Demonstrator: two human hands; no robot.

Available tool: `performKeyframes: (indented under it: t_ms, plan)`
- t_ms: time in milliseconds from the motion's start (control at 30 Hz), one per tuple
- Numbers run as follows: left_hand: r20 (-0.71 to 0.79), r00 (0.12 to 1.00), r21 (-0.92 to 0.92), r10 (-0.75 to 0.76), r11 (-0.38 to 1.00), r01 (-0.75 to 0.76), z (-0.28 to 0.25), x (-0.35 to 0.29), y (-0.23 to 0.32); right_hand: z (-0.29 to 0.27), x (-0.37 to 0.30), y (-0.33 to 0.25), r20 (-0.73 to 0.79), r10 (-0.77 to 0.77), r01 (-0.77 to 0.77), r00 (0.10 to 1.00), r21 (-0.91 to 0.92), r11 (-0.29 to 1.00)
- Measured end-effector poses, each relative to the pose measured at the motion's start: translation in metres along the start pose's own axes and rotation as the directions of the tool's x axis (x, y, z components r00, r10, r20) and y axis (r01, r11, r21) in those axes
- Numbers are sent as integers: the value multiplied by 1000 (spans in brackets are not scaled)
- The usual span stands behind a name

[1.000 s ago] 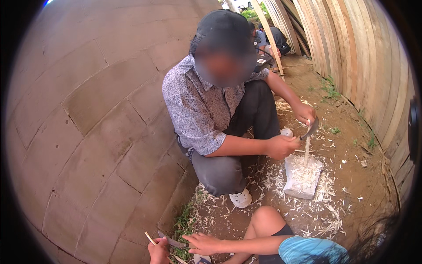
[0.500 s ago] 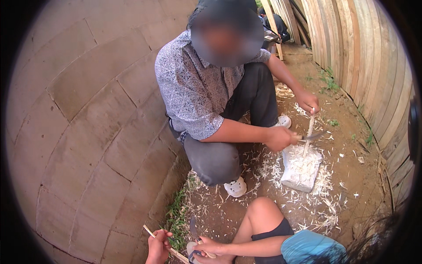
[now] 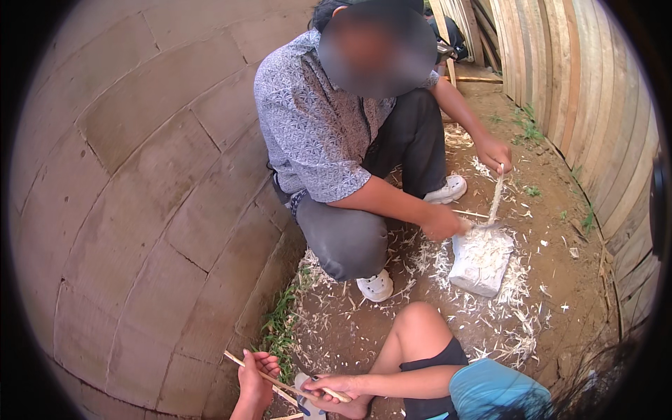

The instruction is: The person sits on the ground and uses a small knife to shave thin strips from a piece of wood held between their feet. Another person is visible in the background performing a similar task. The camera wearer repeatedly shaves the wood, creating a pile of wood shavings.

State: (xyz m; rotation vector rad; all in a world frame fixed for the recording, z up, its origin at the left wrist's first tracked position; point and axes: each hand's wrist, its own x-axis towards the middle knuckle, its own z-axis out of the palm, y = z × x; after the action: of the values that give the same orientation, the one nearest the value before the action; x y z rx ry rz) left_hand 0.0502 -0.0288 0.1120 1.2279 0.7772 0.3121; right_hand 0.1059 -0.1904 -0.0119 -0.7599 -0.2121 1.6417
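- At the bottom edge of the frame, left of centre, the person's left hand (image 3: 255,378) is curled around a thin pale stick (image 3: 280,381), fingers closed on its lower part.
- The stick runs slantwise from the lower left, past the left hand, toward the right hand (image 3: 336,387) just beside it.
- The right hand is closed over the stick's other end, thumb on top; whether it also grips a blade I cannot tell, as that is hidden under the fingers.
- Under both hands lies a pale sandal (image 3: 306,395) on the person's foot; a bent bare knee (image 3: 416,329) and a blue shirt (image 3: 493,392) rise to the right of it.
- A tuft of green grass (image 3: 280,325) grows just above the left hand, at the foot of the stone block wall (image 3: 140,210) that fills the left half of the frame.
- Around mid-frame, the brown dirt ground (image 3: 560,280) is strewn with pale wood shavings (image 3: 514,315).
- Right of centre, a whitish block (image 3: 479,262) sits on the dirt among the shavings.
- A second person in a patterned grey shirt (image 3: 311,133) squats behind it; one hand (image 3: 442,222) presses a blade on the block, the other (image 3: 493,150) holds a thin strip (image 3: 495,196) upright over it.
- Along the upper right, a plank fence (image 3: 581,91) curves away.
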Motion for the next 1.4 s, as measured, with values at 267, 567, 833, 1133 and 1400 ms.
performKeyframes:
  t_ms: [267, 567, 833, 1133, 1400]
  plan:
    - [-7, 993, -61, 119, 991, -119, 1, -1, 5, -21, 7, 2, 48, -36, 29, 998, 141, 990]
    - [132, 991, 273, 7, 961, -43, -3, -41, 47, -44, 6, -20, -105, -138, 166, 985, 330, 929]
    - [350, 917, 256, -193, 961, 104, -46, -93, 70, -17, 5, -56, -90, -247, 257, 965, 137, 957]
    - [352, 805, 692, -477, 712, 119, -24, -37, 16, -34, 5, -46, -227, -190, 162, 955, -136, 977]
    - [354, 729, 866, -586, 499, -19, -2, -7, -6, -62, 20, -25, -217, -141, 107, 966, -159, 981]
